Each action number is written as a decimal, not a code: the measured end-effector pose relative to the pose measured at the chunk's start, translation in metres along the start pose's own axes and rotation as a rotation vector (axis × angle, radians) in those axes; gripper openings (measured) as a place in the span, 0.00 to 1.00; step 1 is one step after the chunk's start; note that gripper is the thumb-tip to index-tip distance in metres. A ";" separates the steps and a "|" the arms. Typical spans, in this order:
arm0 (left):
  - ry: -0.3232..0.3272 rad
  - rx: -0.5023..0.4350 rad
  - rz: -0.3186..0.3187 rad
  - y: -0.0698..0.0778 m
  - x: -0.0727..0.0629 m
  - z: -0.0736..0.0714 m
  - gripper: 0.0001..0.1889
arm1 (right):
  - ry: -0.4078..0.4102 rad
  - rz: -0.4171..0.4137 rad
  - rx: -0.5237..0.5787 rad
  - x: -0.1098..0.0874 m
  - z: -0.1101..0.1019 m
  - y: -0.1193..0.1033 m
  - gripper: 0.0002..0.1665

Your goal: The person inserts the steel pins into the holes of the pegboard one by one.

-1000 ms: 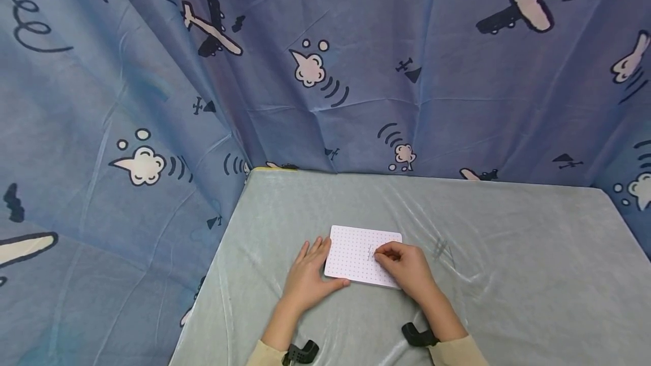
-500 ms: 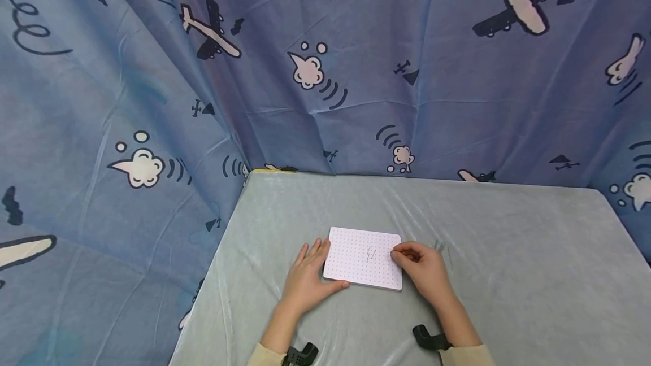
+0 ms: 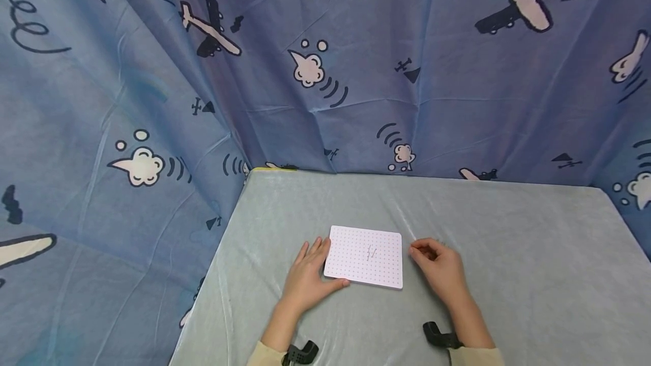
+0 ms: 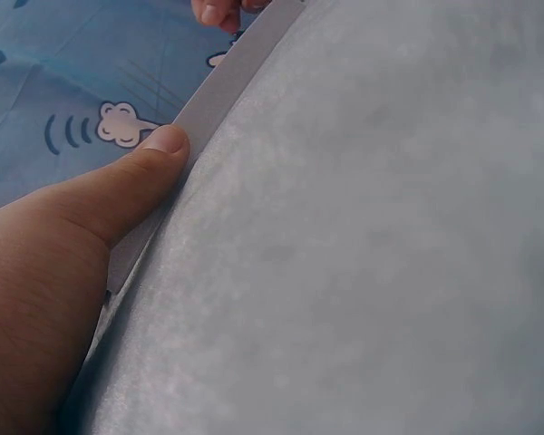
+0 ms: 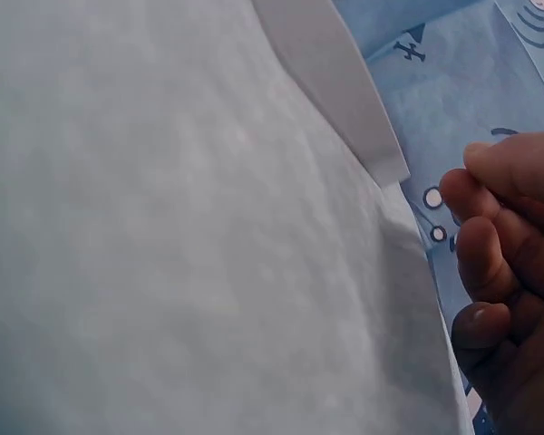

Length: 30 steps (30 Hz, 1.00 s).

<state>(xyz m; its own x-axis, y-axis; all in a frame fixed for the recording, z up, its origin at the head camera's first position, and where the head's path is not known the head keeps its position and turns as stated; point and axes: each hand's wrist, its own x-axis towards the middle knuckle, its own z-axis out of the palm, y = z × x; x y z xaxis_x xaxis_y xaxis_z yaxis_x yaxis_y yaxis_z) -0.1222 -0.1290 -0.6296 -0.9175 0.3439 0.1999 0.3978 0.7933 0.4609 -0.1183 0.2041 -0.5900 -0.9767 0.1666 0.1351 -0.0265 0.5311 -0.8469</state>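
Observation:
A white board [image 3: 351,267] with a grid of small dots lies on the table. A few thin, short sticks or lines [image 3: 372,252] show near its middle, too fine to identify. My left hand [image 3: 307,278] steadies the board's left side, fingers fairly straight along that edge. Its thumb [image 4: 145,172] presses the pale front edge in the left wrist view. Just off the board's right edge is my right hand [image 3: 442,267], fingers curled, thumb and forefinger tips together. In the right wrist view nothing shows between those fingertips [image 5: 467,190].
A grey-green cloth covers the table [image 3: 534,270], with wrinkles running across it. Behind and to the left hangs a blue curtain [image 3: 356,33] printed with planes and clouds. Dark camera mounts [image 3: 439,336] sit on both wrists.
My right hand has moved right, from above the board's middle to beside its right edge. It now covers the thin dark lines seen on the cloth earlier. The left hand has stayed put.

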 end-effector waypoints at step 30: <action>-0.008 -0.021 -0.013 -0.001 0.001 -0.001 0.61 | 0.126 -0.033 -0.177 0.006 -0.048 0.034 0.09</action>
<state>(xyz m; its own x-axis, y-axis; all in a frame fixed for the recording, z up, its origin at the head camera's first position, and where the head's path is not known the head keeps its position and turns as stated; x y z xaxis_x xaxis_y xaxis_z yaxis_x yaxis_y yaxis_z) -0.1231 -0.1302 -0.6291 -0.9224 0.3378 0.1874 0.3860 0.7871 0.4810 -0.1151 0.2626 -0.5934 -0.9415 0.2430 0.2336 -0.0095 0.6735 -0.7392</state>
